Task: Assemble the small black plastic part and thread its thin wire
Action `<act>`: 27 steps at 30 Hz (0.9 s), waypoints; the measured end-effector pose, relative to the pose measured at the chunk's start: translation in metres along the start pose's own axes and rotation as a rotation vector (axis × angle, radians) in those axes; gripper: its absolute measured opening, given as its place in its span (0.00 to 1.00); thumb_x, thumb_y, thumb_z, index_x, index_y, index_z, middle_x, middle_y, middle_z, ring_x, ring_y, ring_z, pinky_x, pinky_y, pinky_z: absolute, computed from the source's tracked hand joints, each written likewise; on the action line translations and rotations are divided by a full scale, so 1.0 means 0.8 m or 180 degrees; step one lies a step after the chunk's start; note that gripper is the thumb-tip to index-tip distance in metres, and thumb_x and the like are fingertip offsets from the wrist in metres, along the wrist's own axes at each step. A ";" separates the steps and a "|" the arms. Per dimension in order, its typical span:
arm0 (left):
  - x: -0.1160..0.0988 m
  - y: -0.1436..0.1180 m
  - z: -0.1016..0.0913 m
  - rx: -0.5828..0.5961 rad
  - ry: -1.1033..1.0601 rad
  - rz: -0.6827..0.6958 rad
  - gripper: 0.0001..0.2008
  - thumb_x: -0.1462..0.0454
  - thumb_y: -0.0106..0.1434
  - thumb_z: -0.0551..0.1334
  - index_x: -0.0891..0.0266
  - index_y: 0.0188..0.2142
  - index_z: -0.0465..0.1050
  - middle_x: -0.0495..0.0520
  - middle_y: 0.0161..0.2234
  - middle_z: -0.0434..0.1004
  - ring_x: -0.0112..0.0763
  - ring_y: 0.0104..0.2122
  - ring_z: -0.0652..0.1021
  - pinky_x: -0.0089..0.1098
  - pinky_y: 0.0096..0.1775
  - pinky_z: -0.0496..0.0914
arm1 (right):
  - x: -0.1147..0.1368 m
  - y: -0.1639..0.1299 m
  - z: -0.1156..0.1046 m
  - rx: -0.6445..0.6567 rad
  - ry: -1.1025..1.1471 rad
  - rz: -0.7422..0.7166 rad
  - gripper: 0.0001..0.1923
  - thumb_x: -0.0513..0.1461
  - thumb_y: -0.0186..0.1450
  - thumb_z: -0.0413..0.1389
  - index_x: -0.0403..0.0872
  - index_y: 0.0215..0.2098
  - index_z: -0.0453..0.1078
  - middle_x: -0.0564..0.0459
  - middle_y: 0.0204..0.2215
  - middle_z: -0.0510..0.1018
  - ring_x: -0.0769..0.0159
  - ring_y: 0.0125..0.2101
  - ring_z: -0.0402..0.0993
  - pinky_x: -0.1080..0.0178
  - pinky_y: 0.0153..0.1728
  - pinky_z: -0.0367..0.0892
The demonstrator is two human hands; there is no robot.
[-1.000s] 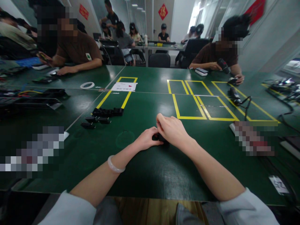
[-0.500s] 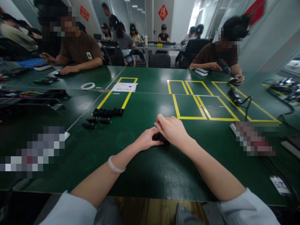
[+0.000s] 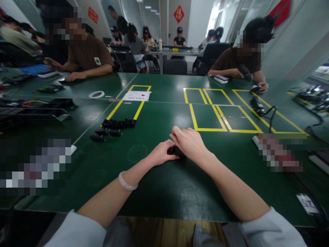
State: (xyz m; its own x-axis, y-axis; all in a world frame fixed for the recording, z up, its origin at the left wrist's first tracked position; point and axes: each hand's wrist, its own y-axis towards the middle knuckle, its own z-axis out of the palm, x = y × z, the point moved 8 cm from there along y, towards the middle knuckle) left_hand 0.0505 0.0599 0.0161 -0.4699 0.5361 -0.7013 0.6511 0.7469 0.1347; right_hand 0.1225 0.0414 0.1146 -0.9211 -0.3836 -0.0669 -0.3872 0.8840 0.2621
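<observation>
My left hand (image 3: 162, 153) curls around a small black part (image 3: 177, 151) on the green table, with its thumb along the near side. Closed over the top of that part, my right hand (image 3: 189, 141) has its fingers bent together in a pinch. Whatever its fingertips grip is hidden behind the hand. Most of the black part is covered too, so its exact kind does not show. To the left of my hands lie several small black blocks (image 3: 115, 132) and a row of black pieces (image 3: 119, 123).
Yellow tape outlines (image 3: 210, 129) mark the green table (image 3: 159, 192). A paper sheet (image 3: 137, 95) and a white ring (image 3: 96, 94) lie farther back. Black trays with wires (image 3: 43, 109) stand at left, cables (image 3: 312, 99) at right. Two co-workers sit across, one holding a dark power tool (image 3: 245, 72).
My hands stay in almost the same place and grip. In the background, a standing person leans slightly to the left.
</observation>
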 end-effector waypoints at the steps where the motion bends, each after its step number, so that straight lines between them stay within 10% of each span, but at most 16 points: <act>1: 0.001 0.000 0.000 -0.0001 0.0017 -0.0009 0.20 0.57 0.54 0.68 0.62 0.45 0.71 0.53 0.40 0.74 0.37 0.37 0.75 0.34 0.40 0.69 | 0.000 0.000 0.000 -0.0008 -0.0031 0.0011 0.12 0.42 0.71 0.39 0.47 0.39 0.62 0.52 0.26 0.78 0.66 0.27 0.72 0.64 0.28 0.47; 27: -0.001 0.001 0.001 0.0041 0.0033 -0.0024 0.19 0.56 0.55 0.67 0.62 0.44 0.71 0.55 0.40 0.75 0.39 0.39 0.75 0.35 0.41 0.69 | -0.001 0.000 -0.002 -0.0024 -0.0107 0.0096 0.12 0.44 0.70 0.40 0.47 0.40 0.62 0.51 0.26 0.78 0.65 0.28 0.73 0.65 0.28 0.49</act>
State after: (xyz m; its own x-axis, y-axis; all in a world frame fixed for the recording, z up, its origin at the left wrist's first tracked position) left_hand 0.0514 0.0597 0.0162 -0.4808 0.5345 -0.6950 0.6552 0.7458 0.1203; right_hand 0.1231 0.0413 0.1162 -0.9333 -0.3474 -0.0911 -0.3589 0.8929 0.2719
